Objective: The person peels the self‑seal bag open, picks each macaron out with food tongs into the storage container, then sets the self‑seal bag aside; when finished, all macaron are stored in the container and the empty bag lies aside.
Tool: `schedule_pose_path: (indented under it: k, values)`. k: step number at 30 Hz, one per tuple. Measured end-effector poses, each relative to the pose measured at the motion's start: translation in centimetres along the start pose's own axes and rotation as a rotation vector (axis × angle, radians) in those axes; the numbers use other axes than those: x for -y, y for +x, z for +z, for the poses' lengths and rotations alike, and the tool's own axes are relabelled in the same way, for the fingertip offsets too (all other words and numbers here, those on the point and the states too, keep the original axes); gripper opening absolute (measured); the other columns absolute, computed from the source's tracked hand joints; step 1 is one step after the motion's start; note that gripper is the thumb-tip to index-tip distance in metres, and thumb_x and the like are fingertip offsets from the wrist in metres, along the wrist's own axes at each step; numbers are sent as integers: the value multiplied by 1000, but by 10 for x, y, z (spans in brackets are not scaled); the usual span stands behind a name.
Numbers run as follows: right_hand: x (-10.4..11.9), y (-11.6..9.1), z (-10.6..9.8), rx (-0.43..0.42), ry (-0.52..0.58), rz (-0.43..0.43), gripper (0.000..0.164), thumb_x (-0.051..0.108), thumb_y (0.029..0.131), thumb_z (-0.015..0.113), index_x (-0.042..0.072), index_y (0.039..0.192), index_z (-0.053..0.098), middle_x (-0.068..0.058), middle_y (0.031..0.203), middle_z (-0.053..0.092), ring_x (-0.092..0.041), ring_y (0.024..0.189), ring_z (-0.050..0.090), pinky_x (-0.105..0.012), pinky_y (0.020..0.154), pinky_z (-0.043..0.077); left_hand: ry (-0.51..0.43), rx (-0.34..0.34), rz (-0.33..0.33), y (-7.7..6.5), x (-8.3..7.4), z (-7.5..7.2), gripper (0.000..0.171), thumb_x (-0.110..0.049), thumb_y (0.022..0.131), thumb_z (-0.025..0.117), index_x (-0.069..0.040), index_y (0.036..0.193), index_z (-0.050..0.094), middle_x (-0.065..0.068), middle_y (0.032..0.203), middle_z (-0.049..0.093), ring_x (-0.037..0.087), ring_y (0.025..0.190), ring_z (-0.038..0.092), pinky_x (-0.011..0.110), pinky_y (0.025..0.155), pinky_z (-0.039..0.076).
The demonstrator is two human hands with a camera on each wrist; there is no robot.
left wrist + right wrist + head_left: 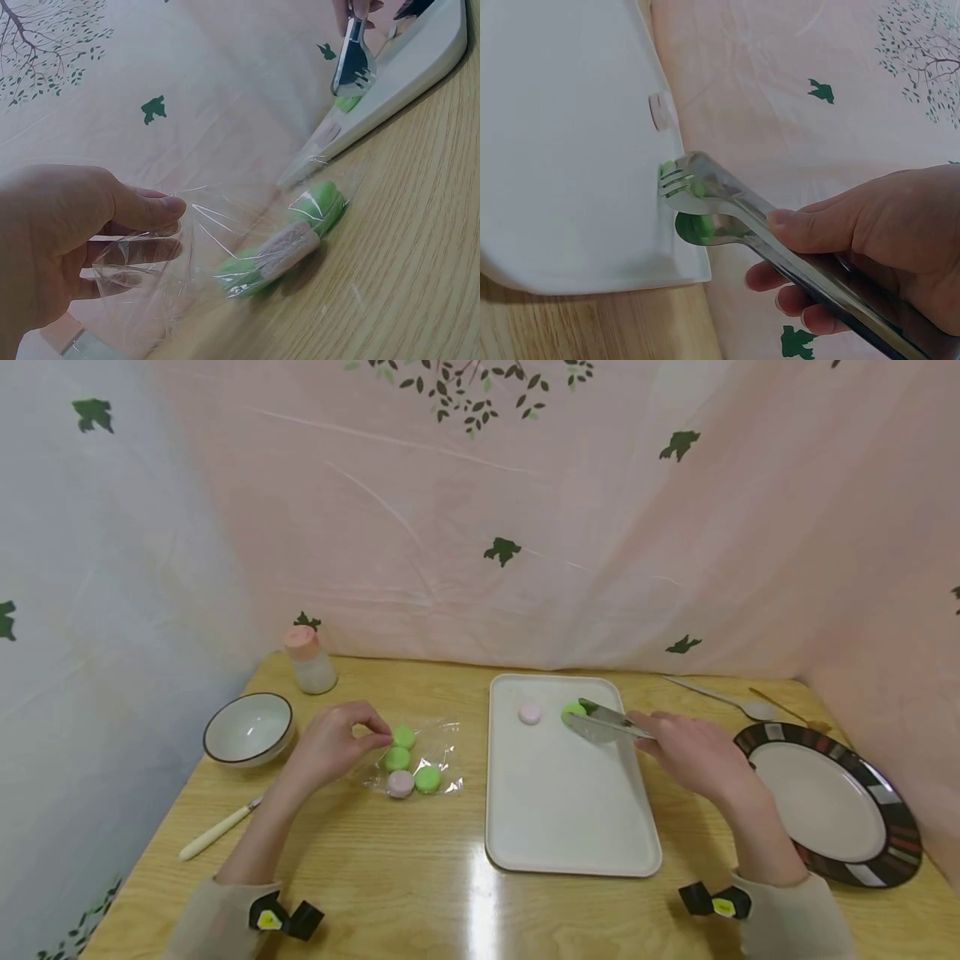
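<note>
My left hand (339,745) pinches the edge of a clear plastic bag (202,225) between thumb and fingers. Several green and pale pink macarons (428,779) lie in the bag on the wood. Over the far right part of a white tray (566,810), my right hand (693,756) grips metal serving tongs (742,214), one end fork-like and the other spoon-like. The tongs' tips are at a green macaron (572,711) on the tray; whether they squeeze it I cannot tell. A pale pink macaron (530,714) sits to its left.
At the left stand a white bowl (249,729) with a dark rim and a pink-lidded jar (311,662). A cream-handled utensil (217,832) lies in front of the bowl. A dark-rimmed plate (821,802) is at the right, with a spoon (723,697) behind it. A cloth curtain (420,543) closes the back.
</note>
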State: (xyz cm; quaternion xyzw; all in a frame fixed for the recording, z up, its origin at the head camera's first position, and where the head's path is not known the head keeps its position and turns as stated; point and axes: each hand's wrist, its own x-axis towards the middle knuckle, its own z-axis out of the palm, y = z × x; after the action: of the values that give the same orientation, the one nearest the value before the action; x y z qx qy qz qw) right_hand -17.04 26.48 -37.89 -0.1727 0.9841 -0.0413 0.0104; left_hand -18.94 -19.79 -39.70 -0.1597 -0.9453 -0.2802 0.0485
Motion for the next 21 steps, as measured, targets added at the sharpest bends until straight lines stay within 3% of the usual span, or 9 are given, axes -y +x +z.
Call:
schedule_pose_path:
  k: [21]
  values:
    - [1,1,-1,11,9,-1,39,20,91,62,14,129,55,-8,96,66,-13,61,47,-24,47,33,-5,-8,7,1,0,0,6,-24,80,76,-25,81,70,-9,82,68,14,83,65,38,74,52]
